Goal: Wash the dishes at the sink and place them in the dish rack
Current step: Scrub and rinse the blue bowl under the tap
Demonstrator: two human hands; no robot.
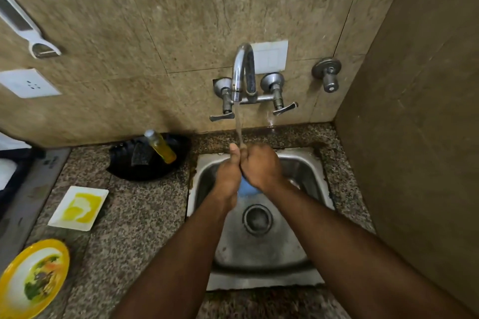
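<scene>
Water from the tap runs over both hands, left and right, fingers clamped together on a blue item above the sink; wet, it could slip, while soiled plates wait on the left worktop.

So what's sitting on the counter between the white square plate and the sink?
Nothing: in the head view the speckled counter between the white square plate and the sink is bare.
</scene>
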